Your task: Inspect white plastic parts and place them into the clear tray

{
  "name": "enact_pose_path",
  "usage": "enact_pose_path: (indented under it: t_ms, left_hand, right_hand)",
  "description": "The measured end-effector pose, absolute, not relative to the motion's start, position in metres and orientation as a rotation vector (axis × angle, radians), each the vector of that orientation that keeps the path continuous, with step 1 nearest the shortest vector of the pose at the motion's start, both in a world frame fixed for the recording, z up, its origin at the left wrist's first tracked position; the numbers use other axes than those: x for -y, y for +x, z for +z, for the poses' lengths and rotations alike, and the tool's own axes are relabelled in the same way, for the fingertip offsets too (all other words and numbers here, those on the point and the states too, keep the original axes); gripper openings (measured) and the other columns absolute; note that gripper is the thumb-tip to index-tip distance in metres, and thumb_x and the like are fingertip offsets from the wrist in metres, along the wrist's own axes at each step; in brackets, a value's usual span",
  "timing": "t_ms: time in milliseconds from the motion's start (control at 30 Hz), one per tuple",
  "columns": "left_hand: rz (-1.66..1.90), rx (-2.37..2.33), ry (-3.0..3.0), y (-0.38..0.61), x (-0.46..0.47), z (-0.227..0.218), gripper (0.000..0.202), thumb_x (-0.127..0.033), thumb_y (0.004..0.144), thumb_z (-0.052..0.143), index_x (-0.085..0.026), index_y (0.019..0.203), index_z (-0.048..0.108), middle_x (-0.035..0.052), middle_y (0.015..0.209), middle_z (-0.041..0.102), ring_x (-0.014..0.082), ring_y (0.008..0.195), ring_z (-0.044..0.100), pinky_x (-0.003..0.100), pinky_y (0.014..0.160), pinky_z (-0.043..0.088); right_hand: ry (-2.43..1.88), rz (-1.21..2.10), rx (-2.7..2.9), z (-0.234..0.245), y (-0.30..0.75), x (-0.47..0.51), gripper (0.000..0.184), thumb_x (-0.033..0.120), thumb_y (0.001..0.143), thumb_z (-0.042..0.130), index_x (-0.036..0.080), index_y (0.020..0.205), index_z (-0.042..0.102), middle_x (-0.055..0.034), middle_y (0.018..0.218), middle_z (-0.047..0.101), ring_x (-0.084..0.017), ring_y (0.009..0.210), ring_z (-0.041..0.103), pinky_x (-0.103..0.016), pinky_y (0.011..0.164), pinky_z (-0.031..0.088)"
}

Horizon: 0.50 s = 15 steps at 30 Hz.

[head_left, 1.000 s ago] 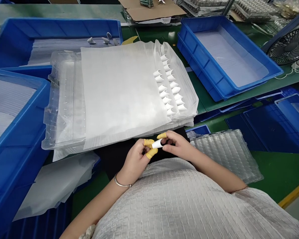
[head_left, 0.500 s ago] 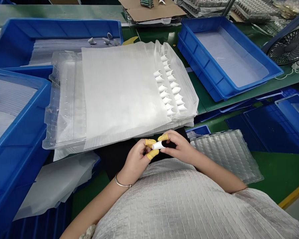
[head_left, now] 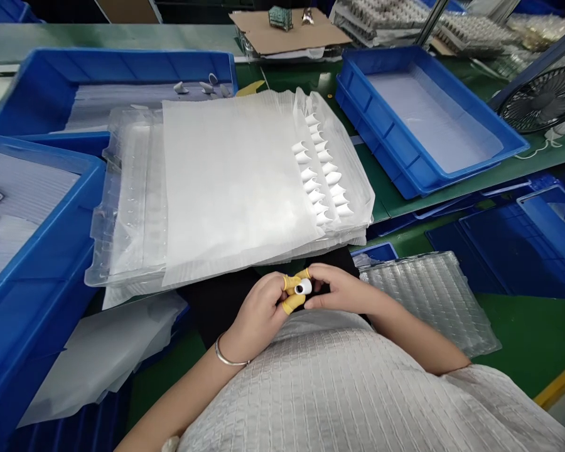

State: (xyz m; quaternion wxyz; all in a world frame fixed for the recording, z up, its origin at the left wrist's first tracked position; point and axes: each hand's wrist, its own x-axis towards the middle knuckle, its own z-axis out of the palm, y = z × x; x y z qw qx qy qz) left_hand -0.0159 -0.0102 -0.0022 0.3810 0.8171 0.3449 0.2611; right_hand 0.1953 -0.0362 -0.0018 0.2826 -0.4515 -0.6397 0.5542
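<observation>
No lettering, label, brand, number or sign can be read on anything in view.

Head-worn view, facing forward and down, torso [head_left: 348, 383] near, workbench [head_left: 381, 180] beyond

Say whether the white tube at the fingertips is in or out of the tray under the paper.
Out: the left hand pinches the tube between yellow-capped fingers, on the near side of that tray.
</observation>
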Motion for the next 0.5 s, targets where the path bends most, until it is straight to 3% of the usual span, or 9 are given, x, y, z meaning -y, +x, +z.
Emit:
enact_pose_path:
  t_ms: [167,233,333,400,500]
  left_hand:
    - [0.7,-0.664,2.395,-0.025,0.006,0.005,0.016,-0.013,0.093,0.05,-0.019,0.079,0.05,0.0027,0.078,0.058,0.0158,0.07,0.051,0.027,0.06,0.044]
    - [0.764,-0.627,2.486,-0.028,0.004,0.009,0.014,-0.009,0.093,0.048,-0.019,0.084,0.053,0.0038,0.08,0.06,0.0167,0.07,0.052,0.029,0.061,0.046]
    - [0.883,-0.713,2.495,-0.032,0.0,0.016,0.012,-0.017,0.094,0.052,-0.019,0.105,0.057,0.0061,0.087,0.064,0.0186,0.076,0.058,0.031,0.065,0.051]
    - [0.927,-0.79,2.443,-0.036,-0.003,0.02,0.021,-0.023,0.095,0.053,-0.019,0.115,0.054,0.006,0.09,0.066,0.0183,0.078,0.062,0.03,0.067,0.054]
    - [0.93,-0.845,2.386,-0.042,-0.004,0.024,0.02,-0.025,0.096,0.051,-0.022,0.115,0.055,0.0034,0.088,0.067,0.0158,0.074,0.064,0.027,0.066,0.056]
  right_hand:
    - [-1.165,1.662,1.669,0.019,0.212,0.025,0.026,0.038,0.095,0.056,0.014,0.09,0.066,-0.0014,0.08,0.059,-0.013,0.075,0.054,-0.026,0.068,0.043]
    - [-1.175,1.734,1.692,0.034,0.218,0.018,0.025,0.039,0.091,0.063,0.014,0.088,0.065,-0.0002,0.077,0.059,-0.013,0.071,0.053,-0.024,0.064,0.042]
    - [-1.169,1.764,1.726,0.066,0.228,-0.008,0.024,0.038,0.084,0.071,0.015,0.088,0.065,0.0001,0.077,0.061,-0.013,0.069,0.055,-0.024,0.063,0.043]
    - [-1.287,1.511,1.721,0.085,0.237,-0.042,0.022,0.037,0.084,0.069,0.016,0.087,0.065,-0.0012,0.08,0.063,-0.014,0.073,0.057,-0.025,0.066,0.044]
    - [-1.59,0.829,1.701,0.095,0.251,-0.113,0.018,0.032,0.093,0.055,0.017,0.089,0.064,-0.0023,0.089,0.065,-0.015,0.081,0.058,-0.025,0.069,0.044]
